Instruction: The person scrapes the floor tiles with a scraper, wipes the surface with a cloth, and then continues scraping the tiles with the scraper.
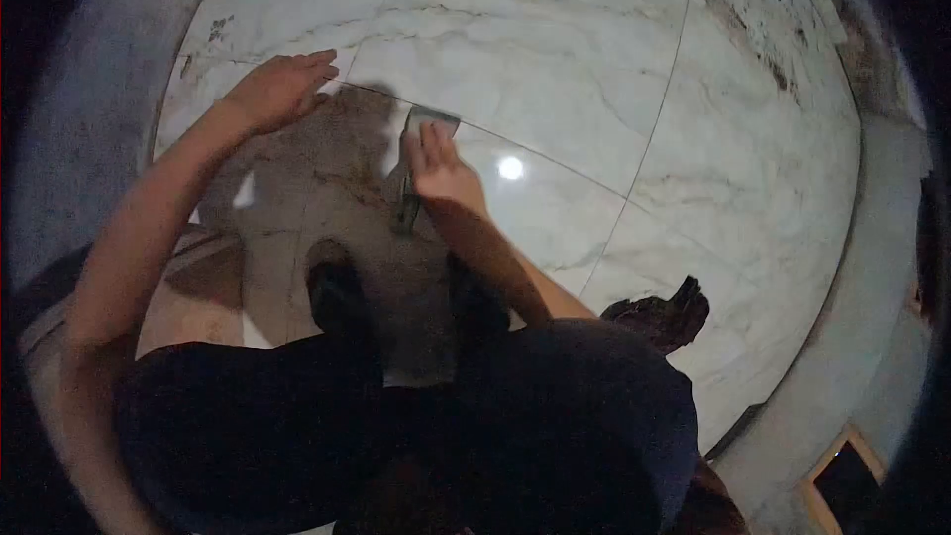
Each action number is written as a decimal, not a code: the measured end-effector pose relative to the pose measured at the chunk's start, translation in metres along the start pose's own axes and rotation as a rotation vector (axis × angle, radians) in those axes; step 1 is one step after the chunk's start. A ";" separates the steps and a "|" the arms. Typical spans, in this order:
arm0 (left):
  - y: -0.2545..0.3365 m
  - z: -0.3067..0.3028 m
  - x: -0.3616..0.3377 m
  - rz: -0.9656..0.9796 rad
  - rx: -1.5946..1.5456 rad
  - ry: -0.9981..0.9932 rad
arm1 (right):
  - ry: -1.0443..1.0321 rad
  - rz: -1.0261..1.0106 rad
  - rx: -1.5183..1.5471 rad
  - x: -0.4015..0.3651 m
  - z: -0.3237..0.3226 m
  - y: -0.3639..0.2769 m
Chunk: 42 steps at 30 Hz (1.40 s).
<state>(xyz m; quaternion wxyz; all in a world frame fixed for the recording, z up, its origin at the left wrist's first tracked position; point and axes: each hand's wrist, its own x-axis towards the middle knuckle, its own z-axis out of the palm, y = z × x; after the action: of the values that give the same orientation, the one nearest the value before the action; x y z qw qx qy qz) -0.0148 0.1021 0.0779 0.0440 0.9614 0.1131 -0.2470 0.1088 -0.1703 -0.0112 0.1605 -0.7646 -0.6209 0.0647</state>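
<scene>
My right hand (pixel 443 173) is closed around a putty knife (pixel 446 119), fingers pressed down along its wide grey blade. The blade's front edge lies at a thin joint line between marbled floor tiles (pixel 555 59). Its dark handle sticks out below my palm, towards my knees. To the left, my left hand (pixel 285 89) is held low over the tiles, empty, with the fingers stretched out to the right near the same joint. My shadow falls across the floor between both hands.
A crumpled dark cloth (pixel 664 317) lies by my right knee. Brownish stains (pixel 733 20) mark the tiles at the upper right. Grey bare surfaces border the tiles on both sides. At the lower right is a wood-framed dark object (pixel 820 485).
</scene>
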 end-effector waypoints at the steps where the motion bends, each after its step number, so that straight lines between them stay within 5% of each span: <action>1: -0.002 0.000 -0.004 -0.043 -0.047 0.008 | 0.034 -0.031 -0.040 -0.008 0.003 -0.005; 4: -0.015 0.009 -0.013 -0.019 -0.110 0.061 | 0.011 -0.003 -0.045 -0.005 -0.015 0.010; 6: -0.016 0.010 -0.021 -0.044 -0.112 0.007 | 0.032 0.247 0.037 0.010 -0.037 0.026; 11: -0.013 0.013 -0.036 -0.059 -0.108 0.039 | 0.038 0.062 0.026 -0.049 -0.017 0.011; 15: -0.014 0.026 -0.036 -0.050 -0.061 0.023 | -0.051 0.222 0.039 -0.052 -0.035 0.029; 23: 0.003 0.027 -0.027 0.000 -0.272 0.086 | 0.086 0.061 0.176 -0.078 -0.024 0.021; 25: 0.014 0.028 -0.026 -0.020 -0.367 0.127 | 0.054 0.158 -0.067 -0.063 -0.027 0.045; 28: 0.017 0.025 -0.026 -0.043 -0.369 0.079 | 0.023 0.263 0.015 -0.059 -0.038 0.036; 34: 0.009 0.034 -0.030 0.051 -0.343 0.160 | -0.026 0.185 0.033 -0.068 -0.037 0.031; 37: 0.013 0.022 -0.031 -0.077 -0.278 0.064 | -0.030 0.219 -0.171 -0.048 -0.034 0.045; 39: 0.011 0.020 -0.029 0.097 -0.216 0.185 | -0.009 0.184 -0.160 -0.053 -0.034 0.025; 42: 0.021 0.009 -0.033 -0.020 -0.298 0.148 | 0.001 0.166 -0.109 -0.060 -0.026 0.025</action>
<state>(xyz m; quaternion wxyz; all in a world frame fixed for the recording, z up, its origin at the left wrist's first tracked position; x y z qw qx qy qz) -0.0416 0.0741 0.0867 0.1752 0.9586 0.1611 -0.1562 0.1262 -0.2376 -0.0011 0.1131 -0.8212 -0.5577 0.0432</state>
